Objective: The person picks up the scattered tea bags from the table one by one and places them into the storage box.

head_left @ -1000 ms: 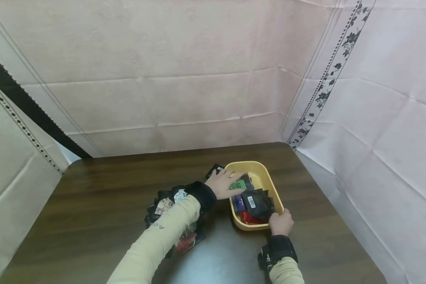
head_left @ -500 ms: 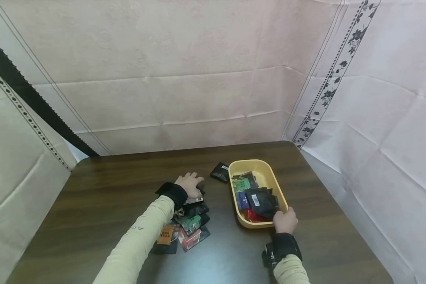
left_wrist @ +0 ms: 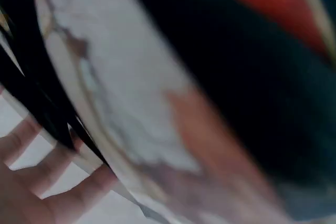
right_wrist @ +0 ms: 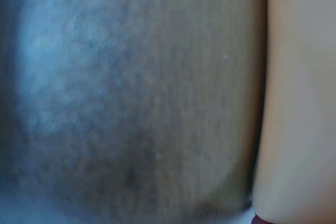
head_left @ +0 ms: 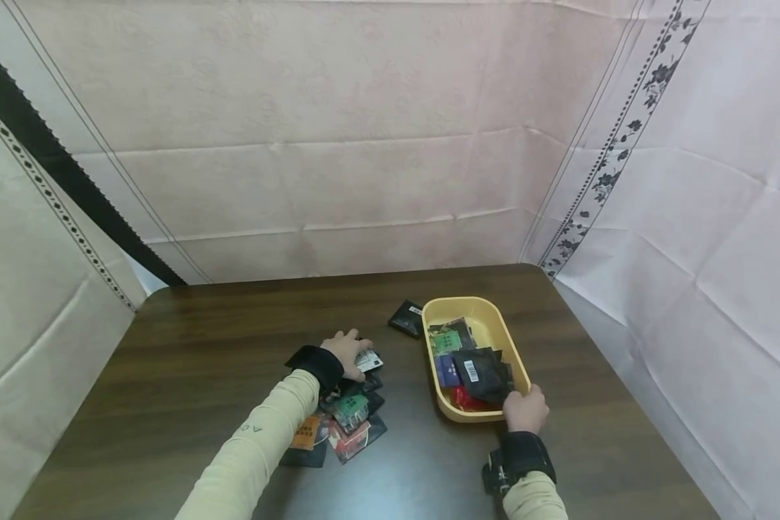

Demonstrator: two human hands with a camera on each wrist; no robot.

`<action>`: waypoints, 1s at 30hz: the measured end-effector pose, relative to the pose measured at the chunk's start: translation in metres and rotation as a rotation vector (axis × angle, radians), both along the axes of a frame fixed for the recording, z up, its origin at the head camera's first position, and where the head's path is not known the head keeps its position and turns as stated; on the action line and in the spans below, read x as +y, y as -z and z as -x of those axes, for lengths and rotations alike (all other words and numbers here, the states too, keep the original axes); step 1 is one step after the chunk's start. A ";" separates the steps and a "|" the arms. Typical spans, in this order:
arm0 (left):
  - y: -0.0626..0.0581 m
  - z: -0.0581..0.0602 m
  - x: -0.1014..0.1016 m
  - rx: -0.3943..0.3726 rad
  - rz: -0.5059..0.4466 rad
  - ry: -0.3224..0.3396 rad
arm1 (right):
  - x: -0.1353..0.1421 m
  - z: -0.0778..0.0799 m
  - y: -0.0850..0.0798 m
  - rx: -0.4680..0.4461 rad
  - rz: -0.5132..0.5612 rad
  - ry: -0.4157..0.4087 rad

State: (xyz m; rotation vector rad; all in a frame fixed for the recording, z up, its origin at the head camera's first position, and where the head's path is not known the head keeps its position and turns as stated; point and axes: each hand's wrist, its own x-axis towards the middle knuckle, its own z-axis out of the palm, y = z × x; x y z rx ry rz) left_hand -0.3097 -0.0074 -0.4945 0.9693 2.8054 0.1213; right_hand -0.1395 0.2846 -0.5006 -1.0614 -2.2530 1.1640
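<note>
My left hand (head_left: pixel 347 352) is over the pile of small packets, its thumb and fingers to either side of a packet with a white label (head_left: pixel 368 360). In the left wrist view its spread, fairly straight fingers (left_wrist: pixel 79 195) reach the edges of black packets (left_wrist: pixel 39 93). Below that hand lie a green-labelled packet (head_left: pixel 351 413), a red one (head_left: pixel 349 442) and an orange-labelled one (head_left: pixel 305 432). My right hand (head_left: pixel 525 410) grips the near right corner of a yellow plastic basket (head_left: pixel 492 318). Inside are black (head_left: pixel 484 375), green-labelled (head_left: pixel 446 341), blue (head_left: pixel 446 370) and red (head_left: pixel 466 399) packets.
A single black packet (head_left: pixel 406 318) lies on the brown table (head_left: pixel 234 318) against the basket's left side. White cloth (head_left: pixel 364 180) hangs behind the table and along both sides. The right wrist view shows mostly blurred tabletop (right_wrist: pixel 157 77) and the basket's wall (right_wrist: pixel 299 98).
My left hand has moved from over the basket to the packet pile on the left. The white-labelled packet now shows more beside its fingers. My right hand keeps its grip on the basket.
</note>
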 end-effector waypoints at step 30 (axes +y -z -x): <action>-0.009 -0.007 0.022 -0.021 -0.139 0.122 | -0.003 -0.005 -0.007 -0.003 -0.007 -0.015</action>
